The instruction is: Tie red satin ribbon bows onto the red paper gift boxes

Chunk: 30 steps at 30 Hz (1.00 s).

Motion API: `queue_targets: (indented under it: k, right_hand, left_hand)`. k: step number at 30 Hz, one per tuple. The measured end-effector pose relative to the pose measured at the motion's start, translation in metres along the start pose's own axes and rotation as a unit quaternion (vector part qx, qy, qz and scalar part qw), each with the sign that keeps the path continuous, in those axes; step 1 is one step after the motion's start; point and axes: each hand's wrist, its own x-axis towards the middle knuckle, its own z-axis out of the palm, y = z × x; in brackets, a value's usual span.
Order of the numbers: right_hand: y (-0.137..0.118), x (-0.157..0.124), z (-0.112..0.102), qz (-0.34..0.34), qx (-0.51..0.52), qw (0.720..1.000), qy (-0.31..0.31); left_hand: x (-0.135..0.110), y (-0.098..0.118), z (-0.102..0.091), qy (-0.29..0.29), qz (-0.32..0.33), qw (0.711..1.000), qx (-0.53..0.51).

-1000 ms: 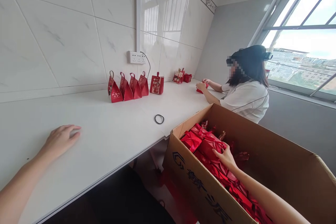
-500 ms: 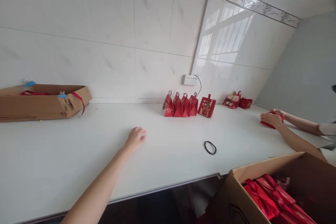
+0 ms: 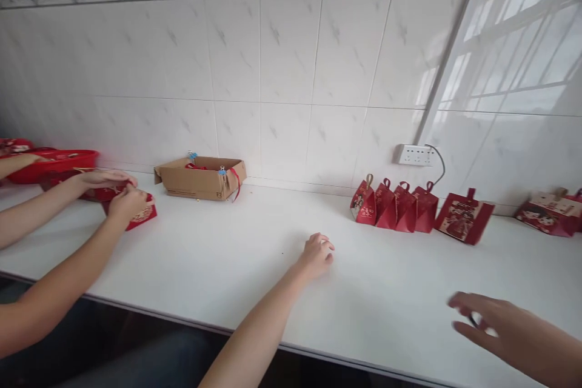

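Observation:
My left hand [image 3: 318, 256] rests on the white table with its fingers loosely curled and apart, holding nothing. At the right, my right hand [image 3: 493, 324] is stretched out low over the table, thumb and fingers spread, slightly blurred. It is right at a black ring-shaped band [image 3: 473, 319], which is mostly hidden behind the fingers. Beyond my hands, along the wall, stand several red gift bags [image 3: 404, 209] with loop handles. A flatter red bag [image 3: 466, 216] leans beside them.
A co-worker's hands at left work on a red box [image 3: 144, 213]. Behind them is a red basket [image 3: 84, 160]. An open cardboard box [image 3: 195, 183] with blue clips stands by the wall. Another red bag [image 3: 545, 213] is at far right, near a socket strip [image 3: 413, 155].
The view has swung left, bringing the left co-worker and red basket in and the right-hand carton out. My right hand has come in over the black band. My left hand stays resting.

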Motion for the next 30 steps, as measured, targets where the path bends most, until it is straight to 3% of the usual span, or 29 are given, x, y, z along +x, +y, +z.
queue_targets:
  k: [1, 2, 4, 8, 12, 15, 19, 22, 27, 30]
  right_hand:
    - [-0.024, 0.012, 0.014, -0.027, -0.022, 0.995, -0.094]
    - [-0.048, 0.022, 0.029, -0.062, -0.040, 0.986, -0.150]
    - [-0.090, 0.037, 0.062, -0.116, -0.063, 0.973, -0.190]
    - [-0.139, 0.060, 0.124, -0.151, -0.025, 0.974, -0.166]
    - [-0.148, 0.081, 0.163, -0.141, 0.092, 0.981, -0.093]
    - [-0.140, 0.087, 0.174, -0.112, 0.142, 0.982, -0.062]
    - [-0.129, 0.087, 0.170, -0.077, 0.167, 0.978, -0.095]
    - [-0.129, 0.088, 0.166, -0.059, 0.180, 0.977, -0.098]
    - [-0.132, 0.091, 0.168, -0.075, 0.169, 0.978, -0.095]
    - [-0.132, 0.090, 0.170, -0.081, 0.158, 0.979, -0.103]
  left_hand:
    - [0.000, 0.001, 0.001, -0.001, 0.005, 1.000, -0.005]
    - [-0.001, 0.001, 0.002, -0.002, 0.009, 1.000, -0.010]
    - [-0.002, 0.002, 0.003, -0.006, 0.013, 1.000, -0.018]
    - [-0.004, 0.002, 0.003, -0.005, 0.010, 0.999, -0.031]
    - [-0.003, -0.003, 0.000, 0.032, -0.032, 0.998, -0.030]
    - [0.003, -0.017, -0.007, 0.072, -0.079, 0.994, -0.025]
    - [0.018, -0.057, -0.034, 0.112, -0.130, 0.985, -0.005]
    - [0.031, -0.098, -0.071, 0.161, -0.198, 0.967, 0.022]
    - [0.050, -0.159, -0.142, 0.257, -0.362, 0.894, 0.061]
    - [0.059, -0.181, -0.170, 0.262, -0.384, 0.882, 0.075]
